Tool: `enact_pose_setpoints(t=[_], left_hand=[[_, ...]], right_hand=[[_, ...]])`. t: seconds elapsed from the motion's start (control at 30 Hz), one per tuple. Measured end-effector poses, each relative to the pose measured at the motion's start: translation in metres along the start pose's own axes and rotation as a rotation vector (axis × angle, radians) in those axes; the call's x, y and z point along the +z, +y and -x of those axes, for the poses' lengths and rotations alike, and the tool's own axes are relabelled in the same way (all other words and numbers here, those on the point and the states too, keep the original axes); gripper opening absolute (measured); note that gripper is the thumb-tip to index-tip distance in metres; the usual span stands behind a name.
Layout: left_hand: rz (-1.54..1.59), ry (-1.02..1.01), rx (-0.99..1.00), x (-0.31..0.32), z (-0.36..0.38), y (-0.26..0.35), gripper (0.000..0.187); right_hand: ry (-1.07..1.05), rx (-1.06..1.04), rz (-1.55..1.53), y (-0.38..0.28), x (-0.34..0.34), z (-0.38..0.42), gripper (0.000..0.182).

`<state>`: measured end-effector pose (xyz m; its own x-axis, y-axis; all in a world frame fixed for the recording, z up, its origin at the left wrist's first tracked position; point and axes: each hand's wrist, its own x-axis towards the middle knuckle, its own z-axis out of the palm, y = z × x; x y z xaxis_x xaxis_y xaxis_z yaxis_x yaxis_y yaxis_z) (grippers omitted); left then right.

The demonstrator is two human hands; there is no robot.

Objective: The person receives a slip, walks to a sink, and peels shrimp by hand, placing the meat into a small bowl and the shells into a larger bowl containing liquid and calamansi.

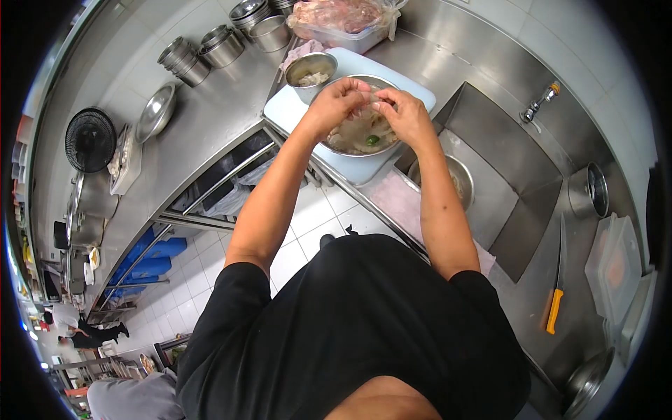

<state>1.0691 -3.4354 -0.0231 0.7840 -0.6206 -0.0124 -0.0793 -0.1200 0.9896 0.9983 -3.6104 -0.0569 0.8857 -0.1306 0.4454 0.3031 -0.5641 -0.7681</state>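
Note:
Above a large metal bowl (343, 145) of cloudy liquid with pale pieces and a green item (372, 140), my two hands are close together. My left hand (341, 105) has its fingers pinched on something small and pale that I cannot make out. Facing it, my right hand (404, 115) pinches at the same spot. The bowl stands on a light blue board (280, 108). Behind my left hand is a smaller metal bowl (310, 73) with pale pieces in it.
A sink (518, 157) with another metal bowl (458, 178) lies to the right, below a tap (539, 102). A yellow-handled knife (555, 308) rests on the right counter. Bagged meat (339, 17) sits behind the board. Another person (133, 399) is at lower left.

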Motion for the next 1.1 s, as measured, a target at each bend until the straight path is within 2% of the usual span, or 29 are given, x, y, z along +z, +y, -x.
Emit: enact_pose_setpoints(t=[0.07,0.17,0.27,0.37,0.43,0.5,0.53,0.63,0.67,0.73,0.8,0.93,0.97,1.03,1.07,1.1], left_hand=[[0.21,-0.115,-0.113,-0.007,-0.01,-0.008,0.022],[0.354,-0.139,-0.228,-0.01,-0.013,-0.006,0.019],[0.01,0.03,-0.178,-0.02,-0.023,-0.021,0.015],[-0.841,0.174,0.152,-0.018,-0.009,-0.042,0.018],[-1.106,0.082,0.238,-0.018,-0.01,-0.064,0.023],[-1.327,0.021,0.246,-0.011,-0.006,-0.079,0.023],[-1.249,-0.024,0.3,-0.011,-0.006,-0.082,0.025],[-1.115,0.035,0.248,-0.003,-0.004,-0.072,0.023],[-1.094,0.063,0.221,-0.003,-0.007,-0.069,0.023],[-1.054,0.106,0.161,-0.002,-0.009,-0.066,0.022],[-1.127,0.095,0.2,0.001,-0.006,-0.065,0.022],[-1.165,-0.018,0.274,-0.009,-0.001,-0.068,0.022],[-1.055,0.019,0.2,-0.013,-0.001,-0.064,0.02],[-0.828,0.09,0.056,-0.017,0.005,-0.047,0.018],[-0.562,0.119,-0.062,-0.024,0.004,-0.048,0.017],[-0.432,0.115,-0.098,-0.028,0.005,-0.041,0.018]], right_hand=[[0.002,-0.03,0.041,-0.004,-0.005,0.004,0.024],[-0.084,-0.198,0.215,0.003,-0.016,0.005,0.022],[-0.016,-0.215,0.223,0.011,-0.033,0.017,0.019],[0.173,0.043,0.193,0.026,-0.055,0.041,0.019],[0.268,0.211,0.237,0.047,-0.068,0.063,0.02],[0.142,0.45,0.407,0.095,-0.077,0.085,0.021],[0.079,0.569,0.493,0.103,-0.078,0.09,0.021],[0.086,0.38,0.664,0.1,-0.074,0.098,0.021],[0.149,0.275,0.651,0.097,-0.071,0.092,0.02],[0.271,0.076,0.618,0.052,-0.055,0.066,0.019],[0.24,-0.09,0.646,0.034,-0.032,0.046,0.016],[-0.178,-0.091,0.937,0.007,0.009,0.012,0.014],[-0.278,-0.08,1.03,0.004,0.016,0.005,0.014],[-0.367,-0.102,0.89,-0.006,0.018,-0.003,0.014],[-0.39,-0.092,0.797,-0.011,0.015,-0.007,0.015],[-0.415,-0.083,0.704,-0.015,0.014,-0.01,0.016]])
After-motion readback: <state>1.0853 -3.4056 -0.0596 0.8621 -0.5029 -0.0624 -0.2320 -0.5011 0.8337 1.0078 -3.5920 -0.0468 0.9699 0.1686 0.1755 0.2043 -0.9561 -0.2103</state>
